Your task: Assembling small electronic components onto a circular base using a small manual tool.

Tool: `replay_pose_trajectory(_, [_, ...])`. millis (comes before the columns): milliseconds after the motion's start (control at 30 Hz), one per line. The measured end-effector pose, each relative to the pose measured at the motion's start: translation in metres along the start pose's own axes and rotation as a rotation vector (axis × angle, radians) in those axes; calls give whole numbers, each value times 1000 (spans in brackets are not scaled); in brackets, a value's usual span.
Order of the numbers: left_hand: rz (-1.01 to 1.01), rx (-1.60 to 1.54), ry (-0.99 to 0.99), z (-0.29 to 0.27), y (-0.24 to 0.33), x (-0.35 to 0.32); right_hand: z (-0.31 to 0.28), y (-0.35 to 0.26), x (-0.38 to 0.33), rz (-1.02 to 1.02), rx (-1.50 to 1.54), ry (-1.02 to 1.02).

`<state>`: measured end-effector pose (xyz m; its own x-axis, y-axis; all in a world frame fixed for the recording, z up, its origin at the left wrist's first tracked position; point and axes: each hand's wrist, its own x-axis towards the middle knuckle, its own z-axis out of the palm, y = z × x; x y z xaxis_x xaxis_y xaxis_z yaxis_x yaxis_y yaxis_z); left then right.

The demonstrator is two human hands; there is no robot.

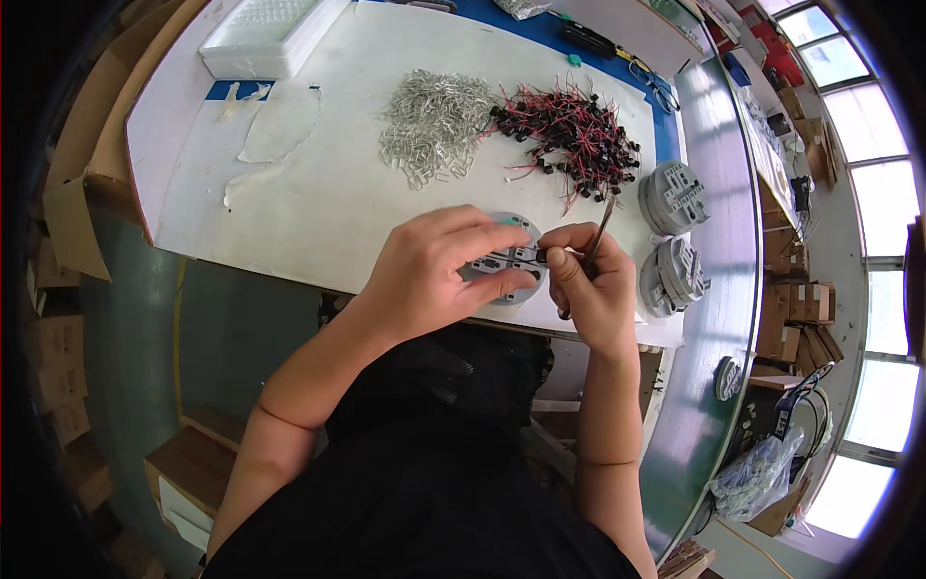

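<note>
A round grey plastic base (514,230) with dark slots lies at the table's front edge, partly covered by my hands. My left hand (439,256) curves over it from the left, thumb and fingers gripping its sides. From the right my right hand (596,285) reaches the base, thumb and forefinger pinching a small black part (542,257) at its edge. A slim metal tool that looks like tweezers (605,224) is also tucked in the right hand, pointed end up. Just beyond lie a heap of black parts with red wires (569,135) and a pile of bent silvery metal pins (434,121).
Stacked grey round bases (675,198) and a second stack (672,277) stand to the right. Another round piece (728,378) lies on the shiny green surface. At the far left is a white foam tray (253,63); at the back, a dark-handled tool (588,41). Cardboard boxes (60,333) line the left.
</note>
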<state>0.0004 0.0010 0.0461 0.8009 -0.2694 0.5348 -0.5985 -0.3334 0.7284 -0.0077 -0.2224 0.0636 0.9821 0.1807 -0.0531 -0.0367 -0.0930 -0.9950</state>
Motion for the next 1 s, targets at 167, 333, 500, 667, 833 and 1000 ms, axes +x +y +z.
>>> replay_pose_trajectory(167, [-155,-195,21,11,-1,-6,7,8,-9,21,67,50])
replay_pose_trajectory(333, [-368,-423,-59,8,4,-4,8,17,-13,-365,-292,80])
replay_pose_trajectory(500, [-252,-226,-97,11,-1,-8,-6,24,-22,-296,-408,118])
replay_pose_trajectory(667, [83,282,-114,29,-14,-18,-6,30,-24,-279,-692,140])
replay_pose_trajectory(833, [138,341,-111,40,-20,-21,-3,14,-21,-332,-999,68])
replay_pose_trajectory(1000, [12,62,-57,39,-31,-21,0,4,-14,-323,-1223,-60])
